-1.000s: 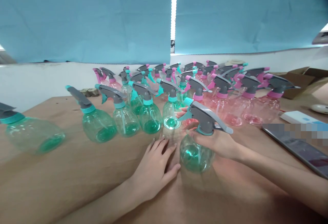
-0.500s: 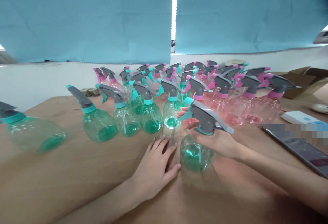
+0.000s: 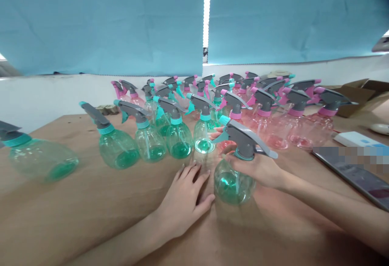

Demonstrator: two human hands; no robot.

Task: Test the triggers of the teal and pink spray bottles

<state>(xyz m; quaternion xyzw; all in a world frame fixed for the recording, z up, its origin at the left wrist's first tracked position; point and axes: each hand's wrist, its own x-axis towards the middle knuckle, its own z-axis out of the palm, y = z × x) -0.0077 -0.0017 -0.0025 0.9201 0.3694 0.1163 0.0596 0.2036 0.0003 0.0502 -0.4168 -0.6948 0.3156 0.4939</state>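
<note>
A green spray bottle (image 3: 232,185) with a grey trigger head and turquoise nozzle stands upright at the front of the table. My right hand (image 3: 258,168) grips it around the neck from behind and the right; some of its fingers are hidden by the bottle and its head. To the left of that bottle, my left hand (image 3: 190,197) lies flat on the wooden table (image 3: 100,221), fingers stretched out and holding nothing. Its thumb reaches close to the bottle's lower side. Just beyond the fingertips stands another green spray bottle (image 3: 204,136).
Several green spray bottles (image 3: 179,138) line the left, one (image 3: 42,156) at the far left edge. Pink spray bottles (image 3: 294,130) crowd the back and right. At right lie a dark phone-like slab (image 3: 343,176) and a white-and-blue box (image 3: 358,139); behind them is an open cardboard box (image 3: 358,95).
</note>
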